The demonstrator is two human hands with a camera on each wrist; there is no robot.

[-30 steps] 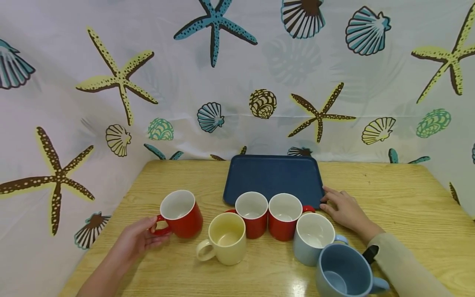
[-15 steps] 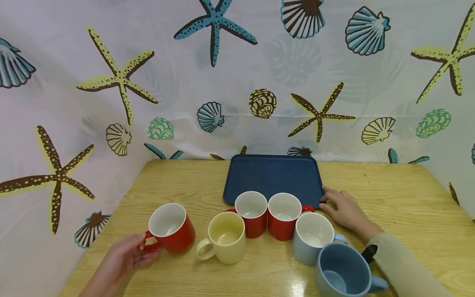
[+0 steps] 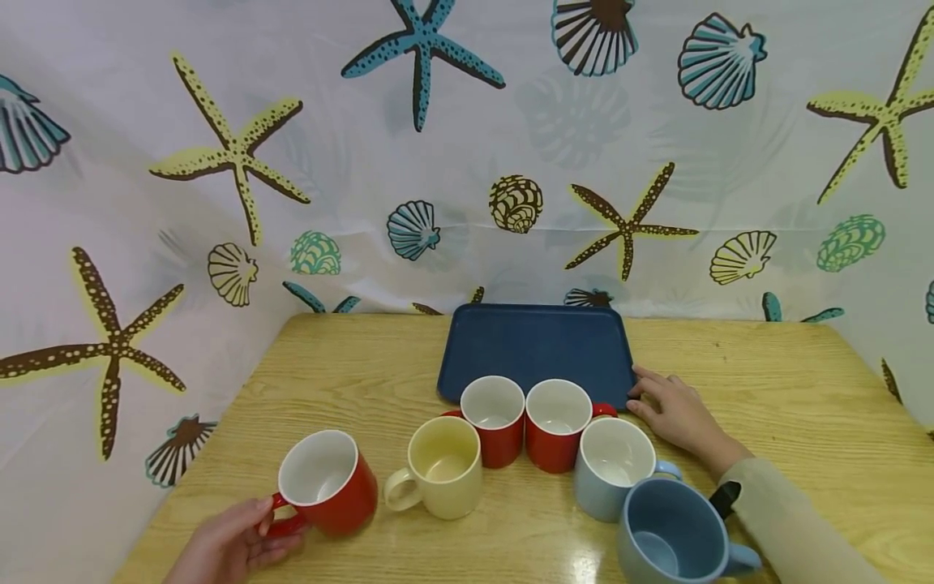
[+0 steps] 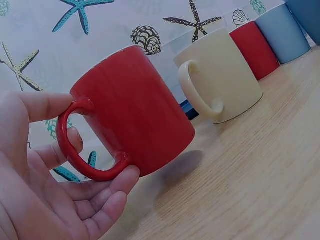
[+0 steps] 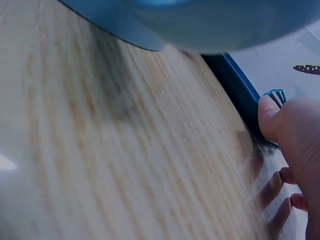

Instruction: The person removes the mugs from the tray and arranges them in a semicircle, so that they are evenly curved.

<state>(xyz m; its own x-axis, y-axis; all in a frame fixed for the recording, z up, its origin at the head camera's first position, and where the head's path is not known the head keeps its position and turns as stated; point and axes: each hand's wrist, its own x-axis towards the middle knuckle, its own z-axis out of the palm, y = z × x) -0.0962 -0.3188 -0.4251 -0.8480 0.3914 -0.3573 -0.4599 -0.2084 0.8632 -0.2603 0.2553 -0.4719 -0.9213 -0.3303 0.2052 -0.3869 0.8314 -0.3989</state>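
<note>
My left hand (image 3: 228,542) grips the handle of a red mug (image 3: 344,501) with a white inside, at the front left. In the left wrist view the mug (image 4: 137,115) is tilted, its base raised off the table over a shadow. To its right stands a cream mug (image 3: 448,485), apart from it. My right hand (image 3: 674,412) rests at the near right corner of a dark blue tray (image 3: 536,345). In the right wrist view the thumb touches the tray's edge (image 5: 240,85) and the other fingers lie loosely on the table.
Two red mugs (image 3: 502,444) (image 3: 549,446) stand in front of the tray. A light blue mug (image 3: 604,487) and a larger blue mug (image 3: 657,560) stand near my right forearm. Behind the wooden table (image 3: 350,365) hangs a patterned cloth (image 3: 467,146).
My left hand has moved the red mug toward me and slightly left, away from the tray. The right hand, the tray and the other mugs stay in place.
</note>
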